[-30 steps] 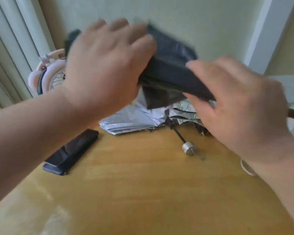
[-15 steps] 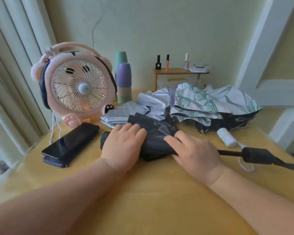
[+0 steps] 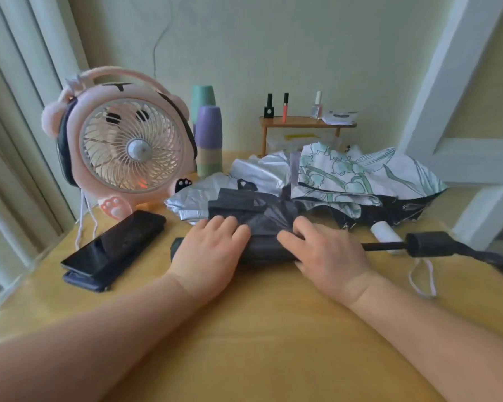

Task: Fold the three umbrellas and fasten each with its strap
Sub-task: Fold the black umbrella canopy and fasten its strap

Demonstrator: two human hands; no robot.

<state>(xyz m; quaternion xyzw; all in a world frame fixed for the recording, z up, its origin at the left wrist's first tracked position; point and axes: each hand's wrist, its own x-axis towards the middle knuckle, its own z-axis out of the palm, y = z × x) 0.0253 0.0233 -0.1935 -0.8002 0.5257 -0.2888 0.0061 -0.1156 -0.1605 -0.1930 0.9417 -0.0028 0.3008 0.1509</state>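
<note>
A black umbrella point(image 3: 262, 221) lies across the middle of the wooden table point(image 3: 244, 329), its fabric loosely bunched and its black handle point(image 3: 430, 244) pointing right. My left hand point(image 3: 209, 253) presses flat on its left part. My right hand point(image 3: 328, 250) lies on its right part, fingers on the fabric. Behind it lie a silver umbrella point(image 3: 244, 181) and a white umbrella with a green floral print point(image 3: 360, 175), both unfolded in a heap. A white handle point(image 3: 385, 232) pokes out near the black shaft.
A pink fan point(image 3: 125, 149) stands at the back left, its cord hanging down. A dark phone on a case point(image 3: 114, 248) lies left of my hands. Stacked cups point(image 3: 208, 132) and a small wooden shelf with bottles point(image 3: 302, 123) stand by the wall.
A second ago both hands held the black umbrella up near the camera. They have brought it down onto the table, and since half a second ago they have barely moved.
</note>
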